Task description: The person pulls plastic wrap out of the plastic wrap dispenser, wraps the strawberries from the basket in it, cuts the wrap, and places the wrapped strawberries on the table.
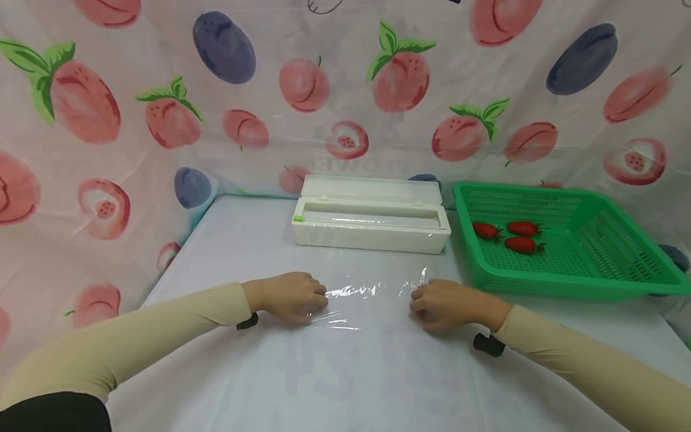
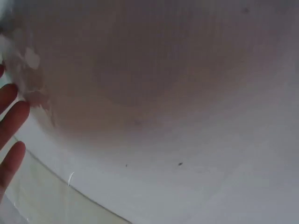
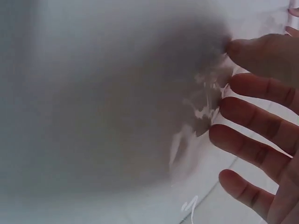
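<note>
The left hand (image 1: 288, 297) and right hand (image 1: 444, 304) each pinch a side of the clear, glossy plastic film (image 1: 367, 292), near of the long white box (image 1: 372, 236) (lid (image 1: 371, 189) raised); uneven pulling could wrinkle it.

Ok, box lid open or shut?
Open: the lid stands raised along the back of the box, and the long recess inside shows.

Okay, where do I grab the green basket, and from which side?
Probably by the near rim of the basket, from the front: it stands open side up with that long side facing you, while the box sits at its left and the curtain rises behind. The right hand is nearer, but holds film.
</note>
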Action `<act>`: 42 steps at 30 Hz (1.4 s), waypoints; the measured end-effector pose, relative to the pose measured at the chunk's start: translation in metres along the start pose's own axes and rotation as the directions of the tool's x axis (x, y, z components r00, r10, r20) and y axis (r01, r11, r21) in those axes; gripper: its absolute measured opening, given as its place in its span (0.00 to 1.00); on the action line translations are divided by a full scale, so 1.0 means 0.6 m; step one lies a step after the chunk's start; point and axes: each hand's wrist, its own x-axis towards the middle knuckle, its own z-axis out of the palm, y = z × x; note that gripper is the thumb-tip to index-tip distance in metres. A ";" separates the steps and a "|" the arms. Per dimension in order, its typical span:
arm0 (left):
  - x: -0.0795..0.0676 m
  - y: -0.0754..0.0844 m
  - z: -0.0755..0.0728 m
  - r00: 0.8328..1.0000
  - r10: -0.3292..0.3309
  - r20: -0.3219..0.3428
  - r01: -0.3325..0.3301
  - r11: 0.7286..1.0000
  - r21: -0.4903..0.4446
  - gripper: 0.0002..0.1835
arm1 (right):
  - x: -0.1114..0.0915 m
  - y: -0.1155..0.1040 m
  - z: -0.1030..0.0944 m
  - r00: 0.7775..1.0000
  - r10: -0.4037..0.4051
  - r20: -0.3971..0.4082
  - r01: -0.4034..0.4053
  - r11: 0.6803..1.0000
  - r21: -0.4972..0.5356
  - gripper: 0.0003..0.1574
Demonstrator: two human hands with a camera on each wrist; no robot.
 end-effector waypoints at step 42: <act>-0.005 -0.175 -0.020 0.630 -0.711 -0.312 0.729 0.680 -0.080 0.26 | -0.163 0.373 -0.047 0.729 0.661 0.177 -0.581 0.462 0.670 0.37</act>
